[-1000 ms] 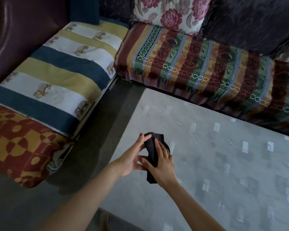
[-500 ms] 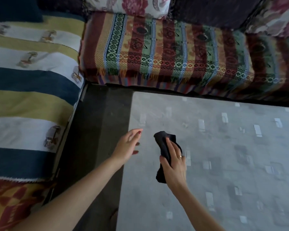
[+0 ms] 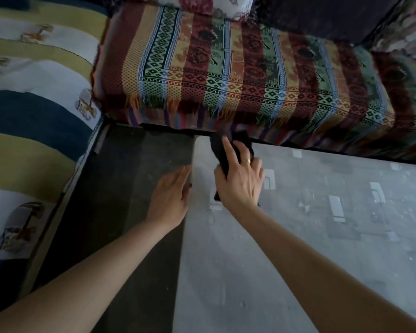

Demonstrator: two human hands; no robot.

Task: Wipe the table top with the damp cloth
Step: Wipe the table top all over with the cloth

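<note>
Two hands over the near-left corner of the worktop (image 3: pixel 298 272): right hand (image 3: pixel 240 181) gripping the dark damp cloth (image 3: pixel 220 150), fingers curled round the bunched fabric, cloth pressed at the far edge of the worktop, just beside the fringed striped sofa cover (image 3: pixel 226 75); left hand (image 3: pixel 171 195) flat, fingers straight, holding nothing, resting at the worktop's left edge above the dark floor (image 3: pixel 130 164). Judged as the very start of wiping, most of the grey patterned surface looking untouched. Best done by spreading the cloth flatter under the palm for more contact, keeping even downward pressure, then drawing long overlapping strokes from this corner across and toward the body. Worth keeping the wet cloth clear of the sofa fringe. Left hand useful as a brace.
</note>
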